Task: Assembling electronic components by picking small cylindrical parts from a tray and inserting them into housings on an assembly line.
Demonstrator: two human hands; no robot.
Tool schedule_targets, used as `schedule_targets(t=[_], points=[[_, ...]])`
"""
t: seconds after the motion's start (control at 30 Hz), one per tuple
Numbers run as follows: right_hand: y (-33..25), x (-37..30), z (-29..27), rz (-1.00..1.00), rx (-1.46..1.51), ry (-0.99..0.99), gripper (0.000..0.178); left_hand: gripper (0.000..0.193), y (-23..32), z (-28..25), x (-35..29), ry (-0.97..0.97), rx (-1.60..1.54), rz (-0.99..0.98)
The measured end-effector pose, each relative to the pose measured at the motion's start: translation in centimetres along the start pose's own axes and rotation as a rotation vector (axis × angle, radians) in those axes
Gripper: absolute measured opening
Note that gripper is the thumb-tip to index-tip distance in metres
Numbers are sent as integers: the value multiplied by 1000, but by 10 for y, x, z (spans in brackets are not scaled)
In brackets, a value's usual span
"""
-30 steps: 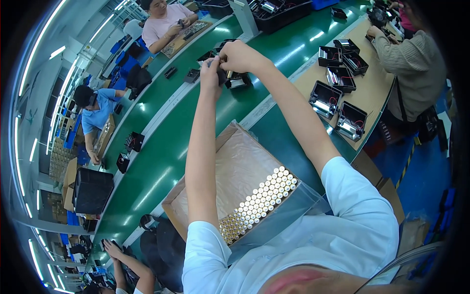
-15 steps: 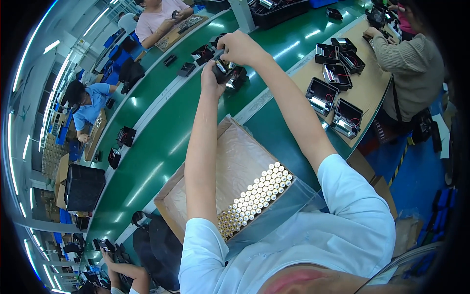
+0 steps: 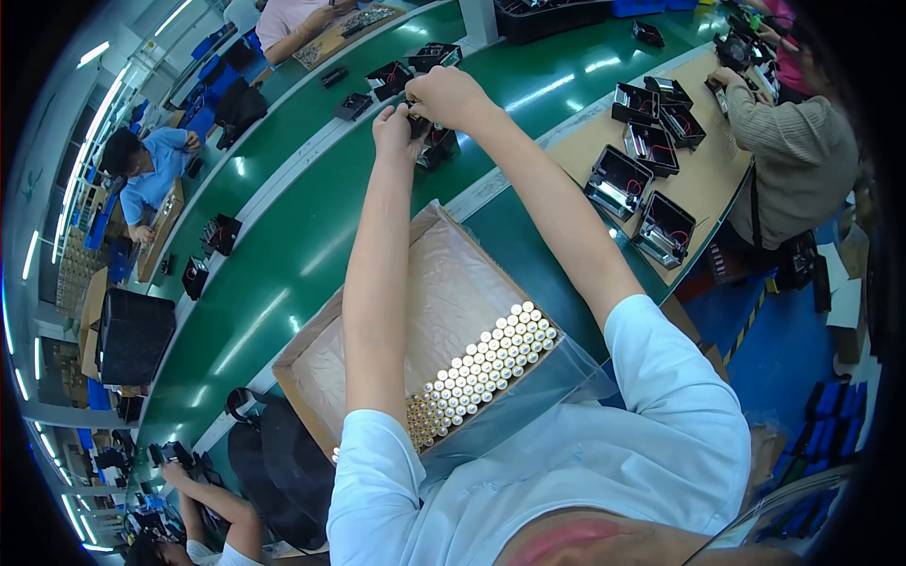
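Box [image 3: 417,124], small and dark, sat between the left hand [image 3: 392,129] and the right hand [image 3: 451,98], over the green surface [image 3: 302,255] and mostly covered by them. For close work at arm's reach, it seemed best to steady the box with the left hand and press lightly with the right, keeping its inside turned toward the eyes. The left grip looked clamped on the box's near side. The right grip arched over the top, nearly closed, its tips bent down at the box; whether they pinched anything could not be told. Just beside the hands sat another black case [image 3: 438,149]. Nearer the body, batteries [image 3: 486,368] stood on end along one side of a carton [image 3: 304,404]. To the right, open cases [image 3: 664,231] lay on a tan surface [image 3: 580,151], near a co-worker [image 3: 797,141].
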State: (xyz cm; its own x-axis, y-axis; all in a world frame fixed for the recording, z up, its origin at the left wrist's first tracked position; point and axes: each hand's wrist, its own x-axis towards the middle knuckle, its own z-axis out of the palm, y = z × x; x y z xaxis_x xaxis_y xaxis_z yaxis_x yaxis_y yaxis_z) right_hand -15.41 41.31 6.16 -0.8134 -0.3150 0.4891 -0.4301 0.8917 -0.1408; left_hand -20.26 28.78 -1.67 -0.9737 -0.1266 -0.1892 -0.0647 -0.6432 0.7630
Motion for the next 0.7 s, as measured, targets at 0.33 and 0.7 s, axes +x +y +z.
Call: schedule_targets(t=[0.33,0.7], points=[[29,-1,0,40,214,188,21,58,8,12,-22,-172,157,-58],[35,-6,5,321,122,104,26,86,5,20,-47,-463,386,-48]])
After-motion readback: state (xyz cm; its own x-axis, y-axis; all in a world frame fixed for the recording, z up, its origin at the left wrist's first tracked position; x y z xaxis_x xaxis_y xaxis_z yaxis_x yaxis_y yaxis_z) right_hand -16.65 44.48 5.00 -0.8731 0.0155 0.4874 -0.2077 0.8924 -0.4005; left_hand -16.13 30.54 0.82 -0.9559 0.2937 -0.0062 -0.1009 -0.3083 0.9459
